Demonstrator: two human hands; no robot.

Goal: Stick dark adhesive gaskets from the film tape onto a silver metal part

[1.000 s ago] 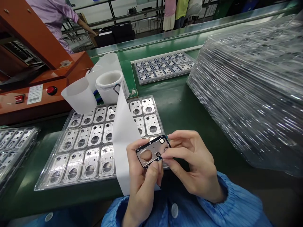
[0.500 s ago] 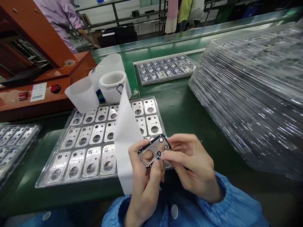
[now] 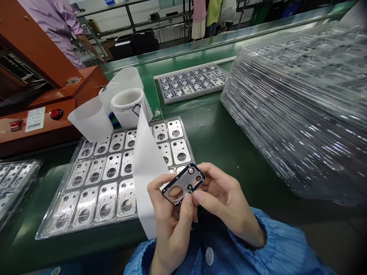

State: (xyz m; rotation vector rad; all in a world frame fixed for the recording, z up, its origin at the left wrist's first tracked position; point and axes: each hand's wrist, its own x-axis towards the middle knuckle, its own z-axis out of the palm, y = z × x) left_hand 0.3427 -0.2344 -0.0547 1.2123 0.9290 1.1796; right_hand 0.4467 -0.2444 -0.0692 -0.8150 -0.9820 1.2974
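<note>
A small metal plate [image 3: 183, 184] with a dark rim, one large hole and several small ringed ones is tilted between both hands. My left hand [image 3: 173, 219] grips its left end and lower edge, thumb on the near side. My right hand [image 3: 225, 202] has its fingers at the right end, with the thumb by the lower right edge. Just left of the hands, a white paper strip [image 3: 147, 164] hangs from a white roll [image 3: 129, 109] over a clear tray [image 3: 47, 230] of similar metal plates.
An orange machine [image 3: 65, 99] with a red button stands at the left. Stacked clear trays [image 3: 286, 110] fill the right side. Another filled tray [image 3: 192, 82] lies behind, and part of one [image 3: 17, 187] shows at far left. A person in a pink shirt [image 3: 54, 26] is beyond the bench.
The view has shifted slightly, moving the surroundings left. My right thumb has drawn back from the face of the plate toward its lower edge. The plate stays in my left hand.
</note>
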